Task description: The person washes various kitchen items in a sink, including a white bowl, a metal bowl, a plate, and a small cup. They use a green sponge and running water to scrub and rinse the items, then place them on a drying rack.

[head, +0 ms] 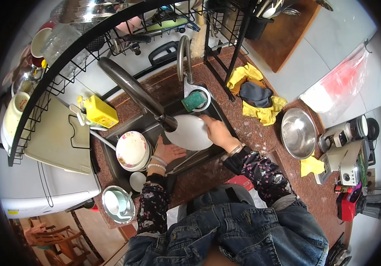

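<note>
My right hand (222, 134) grips the right rim of a white plate (190, 134) over the dark sink (222, 113). The spout of a large dark faucet (133, 91) ends right above the plate's left side. Palm up with fingers apart, my left hand (168, 153) is just below the plate and holds nothing; whether it touches the rim I cannot tell. To its left, a floral-rimmed dish (131, 148) tops a stack in the sink, with a small white bowl (138, 181) below. A green sponge (193, 101) rests in a round holder behind the plate.
A black wire dish rack (77, 41) arches over the sink's back. At left stand a yellow bottle (101, 111) and a metal basin (118, 204) with bowls. Yellow cloths (263, 111), a steel bowl (298, 133) and a coffee machine (346, 166) occupy the right counter.
</note>
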`<action>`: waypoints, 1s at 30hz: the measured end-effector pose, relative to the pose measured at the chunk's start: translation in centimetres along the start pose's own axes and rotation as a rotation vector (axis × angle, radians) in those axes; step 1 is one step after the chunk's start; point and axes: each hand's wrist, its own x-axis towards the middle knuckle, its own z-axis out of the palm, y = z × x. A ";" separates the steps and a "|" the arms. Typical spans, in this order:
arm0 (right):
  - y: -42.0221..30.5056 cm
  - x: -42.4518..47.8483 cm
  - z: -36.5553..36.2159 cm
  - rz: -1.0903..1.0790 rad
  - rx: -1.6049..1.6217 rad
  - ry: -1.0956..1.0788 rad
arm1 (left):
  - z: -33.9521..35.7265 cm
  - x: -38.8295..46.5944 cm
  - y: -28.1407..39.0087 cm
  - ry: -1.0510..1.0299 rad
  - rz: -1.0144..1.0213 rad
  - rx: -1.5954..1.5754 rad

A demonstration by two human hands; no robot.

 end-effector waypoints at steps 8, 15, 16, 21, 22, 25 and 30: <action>0.5 -2.2 0.1 -0.277 0.088 -0.104 | -3.0 2.2 1.2 -0.030 0.321 -0.153; 5.7 -3.4 7.0 0.392 1.037 0.117 | -1.9 -1.3 0.9 -0.361 0.563 0.105; 4.9 -2.8 5.9 0.610 1.225 0.119 | -1.7 -1.4 0.6 -0.401 0.583 0.135; 5.1 -1.4 4.3 0.863 1.501 0.208 | 0.6 -0.2 -1.8 -0.321 0.575 0.101; 6.1 -1.3 4.2 0.841 1.531 0.213 | 1.2 0.3 -2.0 -0.343 0.551 0.105; 7.2 -0.9 4.0 0.839 1.493 0.336 | 2.0 0.7 -2.5 -0.328 0.490 0.214; 6.9 -0.7 5.1 0.678 1.487 0.282 | 0.5 0.0 -3.4 -0.112 0.413 0.229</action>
